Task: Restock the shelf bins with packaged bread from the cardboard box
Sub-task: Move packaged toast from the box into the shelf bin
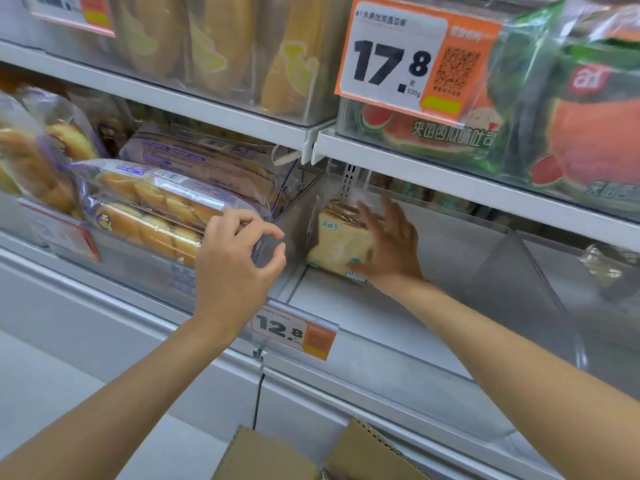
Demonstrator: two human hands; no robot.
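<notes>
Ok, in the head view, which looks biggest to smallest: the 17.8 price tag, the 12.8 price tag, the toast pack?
1. 17.8 price tag.
2. The toast pack and 12.8 price tag look alike; the right hand hides part of it.

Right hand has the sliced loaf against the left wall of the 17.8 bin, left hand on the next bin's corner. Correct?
Wrong tag. The head view shows the right hand pressing the sliced loaf in the bin above the 12.8 tag; the 17.8 tag hangs one shelf up. Rest holds.

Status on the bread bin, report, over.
Left hand grips clear bin corner. Right hand open, flat on bread pack. Pack upright beside divider.
</notes>
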